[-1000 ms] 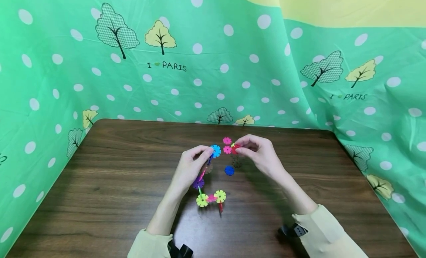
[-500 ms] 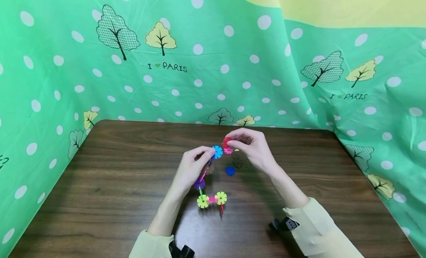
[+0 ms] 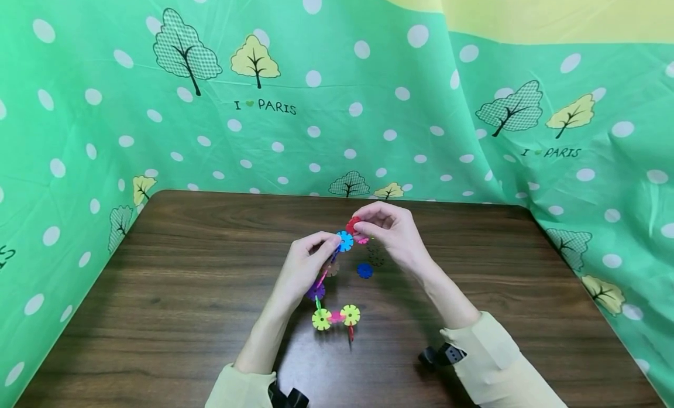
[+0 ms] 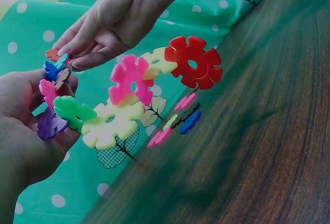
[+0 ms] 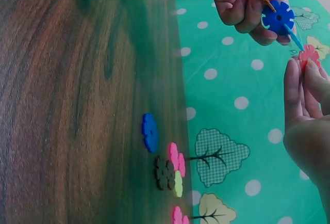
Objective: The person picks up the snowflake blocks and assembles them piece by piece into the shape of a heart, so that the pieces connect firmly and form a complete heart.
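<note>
My left hand (image 3: 305, 264) pinches the light blue snowflake disc (image 3: 345, 242) at the upper end of a chain of slotted plastic discs. Below that hand the chain hangs over a purple disc (image 3: 316, 291) and yellow-green discs (image 3: 322, 320), ending in a red disc (image 4: 193, 62). Between thumb and fingers, my right hand (image 3: 394, 235) grips another red disc (image 3: 353, 225). In the right wrist view this disc (image 5: 309, 55) meets the light blue one edge to edge, with a dark blue disc (image 5: 278, 17) just behind in the chain.
Loose discs lie on the wooden table (image 3: 184, 308) beyond the chain: a blue disc (image 3: 364, 271), a dark disc (image 5: 164, 173), a yellow-green disc (image 5: 178, 184) and pink discs (image 5: 178, 216). A green dotted cloth (image 3: 316, 144) hangs behind the table's far edge.
My right hand has carried the red disc leftward from beside the loose discs to the light blue disc. The left hand and the chain have stayed almost still.
</note>
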`<state>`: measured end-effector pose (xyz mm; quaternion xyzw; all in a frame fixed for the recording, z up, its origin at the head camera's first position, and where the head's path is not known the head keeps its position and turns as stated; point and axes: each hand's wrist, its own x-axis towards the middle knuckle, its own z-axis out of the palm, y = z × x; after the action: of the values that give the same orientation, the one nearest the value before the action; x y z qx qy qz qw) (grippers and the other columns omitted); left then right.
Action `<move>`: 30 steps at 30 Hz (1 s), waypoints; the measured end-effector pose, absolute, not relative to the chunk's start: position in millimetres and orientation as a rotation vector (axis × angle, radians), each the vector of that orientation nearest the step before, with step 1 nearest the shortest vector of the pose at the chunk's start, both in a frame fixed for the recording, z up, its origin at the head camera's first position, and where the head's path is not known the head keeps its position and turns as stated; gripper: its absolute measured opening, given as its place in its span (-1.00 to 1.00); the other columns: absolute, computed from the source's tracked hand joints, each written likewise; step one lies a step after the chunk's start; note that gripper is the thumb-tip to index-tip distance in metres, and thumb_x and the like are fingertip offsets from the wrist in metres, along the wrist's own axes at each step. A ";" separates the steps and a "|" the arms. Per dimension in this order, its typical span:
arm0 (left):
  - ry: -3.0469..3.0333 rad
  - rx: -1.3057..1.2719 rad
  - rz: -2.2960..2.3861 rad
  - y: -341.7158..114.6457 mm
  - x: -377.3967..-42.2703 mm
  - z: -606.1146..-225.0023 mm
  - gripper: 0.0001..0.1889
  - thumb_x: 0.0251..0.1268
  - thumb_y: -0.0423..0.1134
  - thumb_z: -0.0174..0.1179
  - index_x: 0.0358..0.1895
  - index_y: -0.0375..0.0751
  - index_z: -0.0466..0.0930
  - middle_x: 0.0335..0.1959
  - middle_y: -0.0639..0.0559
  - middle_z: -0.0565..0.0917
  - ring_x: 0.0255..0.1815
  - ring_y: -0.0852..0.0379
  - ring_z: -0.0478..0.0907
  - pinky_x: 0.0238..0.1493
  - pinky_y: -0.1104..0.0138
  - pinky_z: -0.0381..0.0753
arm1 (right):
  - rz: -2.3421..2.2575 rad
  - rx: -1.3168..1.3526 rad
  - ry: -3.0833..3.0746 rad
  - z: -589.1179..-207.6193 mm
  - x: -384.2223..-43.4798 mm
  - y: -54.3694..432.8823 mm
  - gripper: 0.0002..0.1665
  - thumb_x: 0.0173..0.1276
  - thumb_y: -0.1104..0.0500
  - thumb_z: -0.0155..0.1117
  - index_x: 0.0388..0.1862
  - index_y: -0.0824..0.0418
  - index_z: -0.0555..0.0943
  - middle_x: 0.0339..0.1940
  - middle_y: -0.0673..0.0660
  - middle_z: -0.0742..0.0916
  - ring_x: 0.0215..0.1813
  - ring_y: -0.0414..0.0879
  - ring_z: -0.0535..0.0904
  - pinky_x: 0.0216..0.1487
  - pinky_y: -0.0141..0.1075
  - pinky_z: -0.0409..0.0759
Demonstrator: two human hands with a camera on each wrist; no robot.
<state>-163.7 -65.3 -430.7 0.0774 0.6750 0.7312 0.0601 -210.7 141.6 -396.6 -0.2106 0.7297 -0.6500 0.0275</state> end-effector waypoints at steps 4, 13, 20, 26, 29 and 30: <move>2.031 0.229 2.219 -65.4 -163.9 -430.6 -0.72 0.57 -0.09 0.15 -0.12 -0.24 0.71 -0.60 0.06 0.50 -0.59 0.13 0.45 -0.45 0.35 0.53 | -2.059 -0.636 2.163 -399.9 -211.5 139.8 -0.81 0.36 0.35 0.40 -0.07 0.34 0.68 -0.26 0.02 0.82 -0.28 0.01 0.81 -0.16 -0.22 0.80; 2.061 0.232 2.188 -66.5 -163.6 -429.8 -0.73 0.59 -0.13 0.13 -0.07 -0.26 0.72 -0.56 0.06 0.55 -0.59 0.13 0.47 -0.47 0.36 0.52 | -2.104 -0.565 2.016 -408.0 -214.7 136.7 -0.82 0.41 0.36 0.35 -0.15 0.09 0.74 -0.28 -0.04 0.84 -0.31 -0.19 0.80 -0.19 -0.32 0.77; 2.035 0.242 2.202 -67.8 -163.3 -430.1 -0.72 0.59 -0.15 0.13 -0.05 -0.30 0.71 -0.54 0.04 0.55 -0.60 0.14 0.46 -0.47 0.38 0.54 | -2.150 -0.561 1.922 -411.4 -216.1 135.5 -0.72 0.42 0.40 0.32 -0.22 0.00 0.74 -0.27 -0.08 0.84 -0.32 -0.27 0.74 -0.23 -0.43 0.72; 2.007 0.254 2.212 -67.6 -163.3 -429.9 -0.73 0.58 -0.15 0.14 -0.04 -0.30 0.71 -0.54 0.06 0.57 -0.61 0.14 0.45 -0.47 0.39 0.54 | -2.172 -0.641 1.893 -412.4 -215.8 137.6 -0.69 0.40 0.42 0.31 -0.21 -0.01 0.75 -0.25 -0.06 0.84 -0.30 -0.24 0.77 -0.21 -0.40 0.74; 2.005 0.250 2.216 -67.8 -163.6 -429.8 -0.73 0.58 -0.15 0.14 -0.04 -0.30 0.72 -0.54 0.06 0.57 -0.61 0.14 0.45 -0.47 0.39 0.53 | -2.189 -0.703 1.857 -412.8 -216.3 138.6 -0.68 0.40 0.45 0.30 -0.22 0.01 0.74 -0.22 -0.04 0.83 -0.27 -0.20 0.77 -0.19 -0.38 0.75; 2.006 0.246 2.217 -68.0 -163.6 -429.7 -0.73 0.58 -0.15 0.15 -0.04 -0.29 0.72 -0.54 0.06 0.57 -0.61 0.14 0.44 -0.47 0.39 0.53 | -2.194 -0.721 1.844 -412.9 -216.6 138.6 -0.68 0.40 0.45 0.30 -0.23 0.01 0.74 -0.20 -0.03 0.83 -0.26 -0.19 0.77 -0.19 -0.38 0.75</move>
<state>-163.6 -68.0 -429.7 0.0819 0.6670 0.7371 0.0706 -216.6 138.6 -412.9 -0.2429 0.6212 -0.7392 0.0929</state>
